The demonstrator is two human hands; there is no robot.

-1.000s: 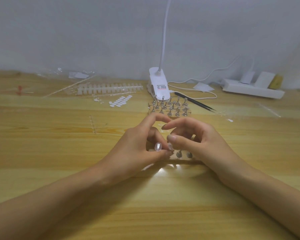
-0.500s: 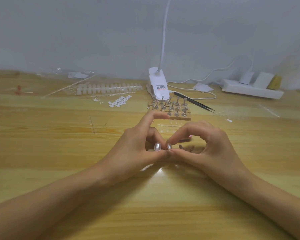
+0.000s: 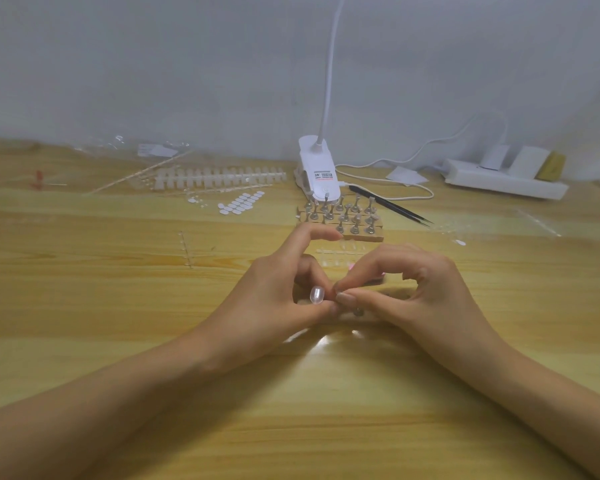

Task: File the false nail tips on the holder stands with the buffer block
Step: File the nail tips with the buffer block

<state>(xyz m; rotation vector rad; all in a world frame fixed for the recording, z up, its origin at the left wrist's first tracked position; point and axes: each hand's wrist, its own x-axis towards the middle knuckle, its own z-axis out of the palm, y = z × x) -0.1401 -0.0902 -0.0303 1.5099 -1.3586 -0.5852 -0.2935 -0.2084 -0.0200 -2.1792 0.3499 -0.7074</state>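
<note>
Nail tip [image 3: 317, 294]: clear, glossy, oval | left hand [image 3: 274, 301] pinches it | right hand [image 3: 430, 296] fingertips pinched together, contents unclear

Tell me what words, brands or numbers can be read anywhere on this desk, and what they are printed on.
None can be read for certain.
Clip lamp base: a small sticker with dark print and a red line, too blurred to read.
White label in the clear bag at the back: too blurred to read.
</note>
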